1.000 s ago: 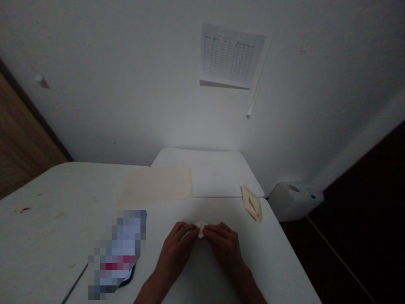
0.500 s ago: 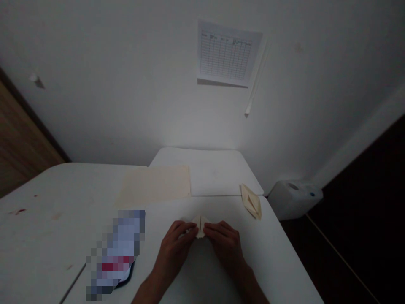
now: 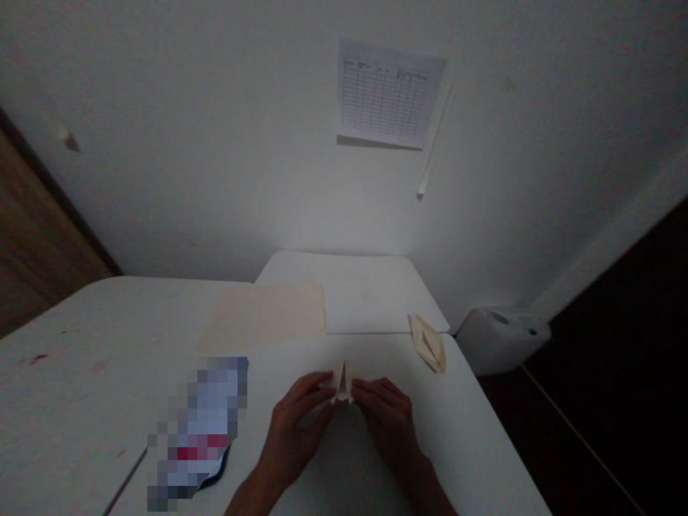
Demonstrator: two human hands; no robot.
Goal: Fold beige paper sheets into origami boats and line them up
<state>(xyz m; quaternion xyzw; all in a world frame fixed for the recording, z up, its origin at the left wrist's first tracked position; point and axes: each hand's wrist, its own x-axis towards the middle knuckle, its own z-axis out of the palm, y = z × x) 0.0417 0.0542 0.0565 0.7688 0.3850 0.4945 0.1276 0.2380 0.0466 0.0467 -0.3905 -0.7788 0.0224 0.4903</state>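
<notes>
Fingers of left hand [image 3: 301, 408] and right hand [image 3: 388, 407] are pinching a small cream folded-paper piece [image 3: 347, 381], left of the tan diamond-shaped folded paper [image 3: 427, 345]. The piece (likely light, crushable) is inviting gentle side holds.

A white table [image 3: 462, 437] spreads before you. On it, a flat cream sheet [image 3: 263, 315] lies at your eleven o'clock, a folded paper [image 3: 428, 347] at one, and what looks like a pixelated phone [image 3: 212, 408] at ten.

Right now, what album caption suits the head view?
Left hand and right hand hold a small cream-coloured folded paper between them at a white table.
</notes>
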